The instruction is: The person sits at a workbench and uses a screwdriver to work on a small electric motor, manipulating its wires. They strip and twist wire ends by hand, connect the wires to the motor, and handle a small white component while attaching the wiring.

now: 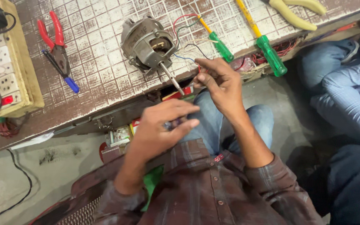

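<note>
The right hand (219,81) pinches a thin wire lead from the grey metal motor with protruding shaft (148,46), which lies at the edge of the white-tiled table (96,62). The left hand (163,125) is curled shut around a small dark object, kind unclear. This looks like wire preparation; steady fingertip control matters here.

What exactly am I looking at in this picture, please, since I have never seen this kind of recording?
One camera worn on a person's head looks down at their bare hands. The right hand pinches thin wires by the bench edge; the left hand holds something small, too hidden to name. On the tiled bench lie a small electric motor with coloured wires, two green-handled screwdrivers, red pliers and a socket board. Another person's legs show at right.
</note>
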The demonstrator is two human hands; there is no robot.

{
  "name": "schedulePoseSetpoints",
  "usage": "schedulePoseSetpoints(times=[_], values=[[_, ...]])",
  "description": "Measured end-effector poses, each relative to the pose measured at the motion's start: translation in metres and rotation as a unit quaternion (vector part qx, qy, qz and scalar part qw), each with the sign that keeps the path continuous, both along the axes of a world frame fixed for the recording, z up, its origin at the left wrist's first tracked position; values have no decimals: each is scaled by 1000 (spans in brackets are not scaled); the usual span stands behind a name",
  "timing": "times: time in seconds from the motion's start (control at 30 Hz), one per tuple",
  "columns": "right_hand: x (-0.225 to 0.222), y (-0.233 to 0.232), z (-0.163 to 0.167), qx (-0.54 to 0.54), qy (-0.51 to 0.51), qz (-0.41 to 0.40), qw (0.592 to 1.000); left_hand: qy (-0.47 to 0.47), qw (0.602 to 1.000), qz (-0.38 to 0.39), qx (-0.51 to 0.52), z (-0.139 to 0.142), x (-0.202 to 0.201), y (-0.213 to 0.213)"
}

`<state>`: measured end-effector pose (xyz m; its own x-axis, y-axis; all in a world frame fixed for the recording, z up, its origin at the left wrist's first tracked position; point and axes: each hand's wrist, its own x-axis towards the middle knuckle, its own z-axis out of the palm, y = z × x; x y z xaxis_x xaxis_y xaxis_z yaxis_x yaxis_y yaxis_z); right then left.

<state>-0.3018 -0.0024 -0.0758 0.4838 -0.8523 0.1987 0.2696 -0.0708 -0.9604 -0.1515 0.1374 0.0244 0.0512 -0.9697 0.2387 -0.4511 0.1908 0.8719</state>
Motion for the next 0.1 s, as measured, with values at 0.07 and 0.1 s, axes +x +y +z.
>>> schedulePoseSetpoints(times=[0.07,0.1], values=[[1,0,3,-7,1,1,1000,-33,998,-34,-28,30,10,-2],[2,1,6,-12,2,2,1000,-70,996,-39,-47,43,18,-12]])
